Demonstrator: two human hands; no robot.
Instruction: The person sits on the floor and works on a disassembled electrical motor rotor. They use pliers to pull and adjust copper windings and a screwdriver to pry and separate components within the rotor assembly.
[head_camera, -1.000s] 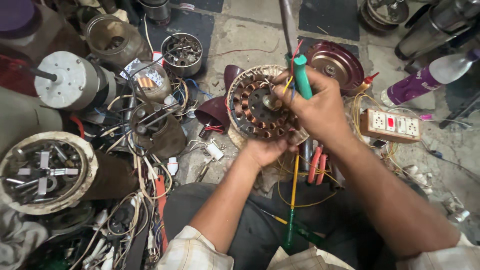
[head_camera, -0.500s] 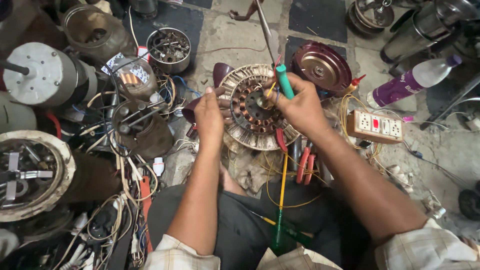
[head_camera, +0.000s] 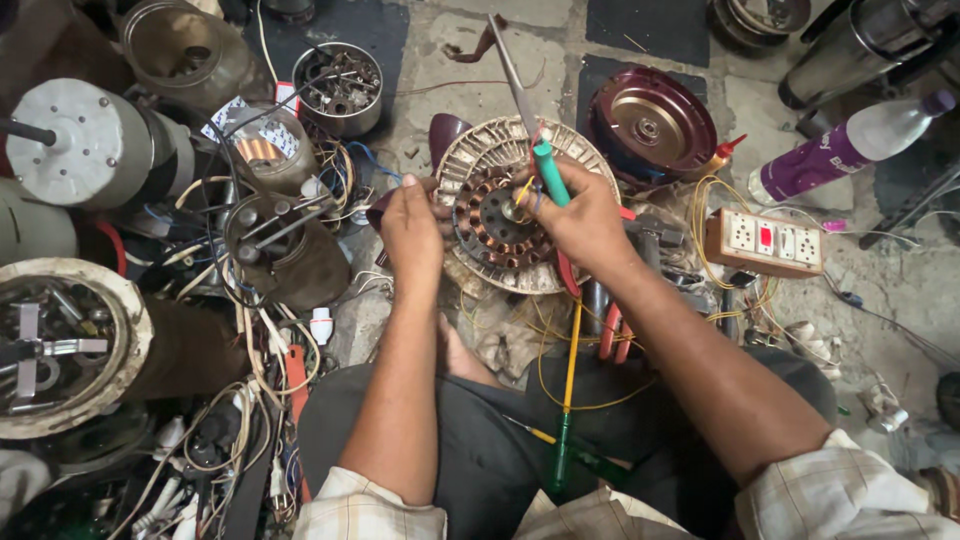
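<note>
Head view: your left hand (head_camera: 412, 222) grips the motor (head_camera: 505, 205) rim.
Right hand (head_camera: 580, 215): pinches the screwdriver (head_camera: 535, 130).
Motor: likely heavy, stiff; hold the rim, spare the fragile copper coils.

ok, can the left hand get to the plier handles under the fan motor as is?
Probably not directly: the red plier handles lie under the right forearm, across the fan motor from the left hand.

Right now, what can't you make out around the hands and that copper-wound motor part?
- Head view: the tool's tip, hidden behind the right hand where the green-handled tool meets the motor stator.
- The stator's left rim, covered by the left hand.
- Small parts in the metal bowl: too small to identify.
</note>
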